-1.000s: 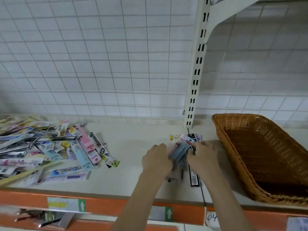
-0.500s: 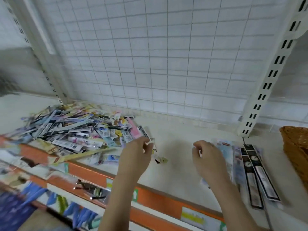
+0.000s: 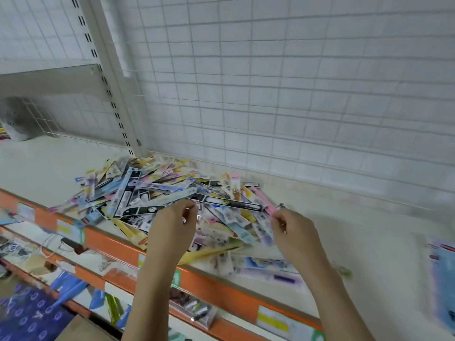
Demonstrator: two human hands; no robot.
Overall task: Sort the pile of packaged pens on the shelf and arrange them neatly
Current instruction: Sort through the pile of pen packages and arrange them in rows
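Your left hand [image 3: 172,225] sits over the front-mid part of the pile of packaged pens [image 3: 177,200], fingers curled w/ thumb and index pinched close near the end of a black-and-white pack [image 3: 234,204]. Can't tell if it's actually gripping that pack or just touching; the contact is hidden behind your knuckles. Your right hand [image 3: 295,232] is at the pile's right edge, fingers curled in, tips near a pink pack [image 3: 264,201]. Something small and shiny shows at the fingertips, too blurry to ID; can't tell if anything's held.

Pile lies on the cream shelf [image 3: 357,230], spread from the slotted upright [image 3: 110,94] toward the centre, packs crossing each other at all angles. Print on the packs is unreadable. Front packs are smeared by motion blur, esp. the ones near the orange shelf edge [image 3: 221,289] below your right wrist.

A flat blue-and-pink pack stack [image 3: 443,267] lies on the shelf at far right, cut off by the frame, well apart from the pile. Wire grid back panel [image 3: 270,82] behind. Lower shelf items [image 3: 73,289] at bottom left are blurred, not identifiable.
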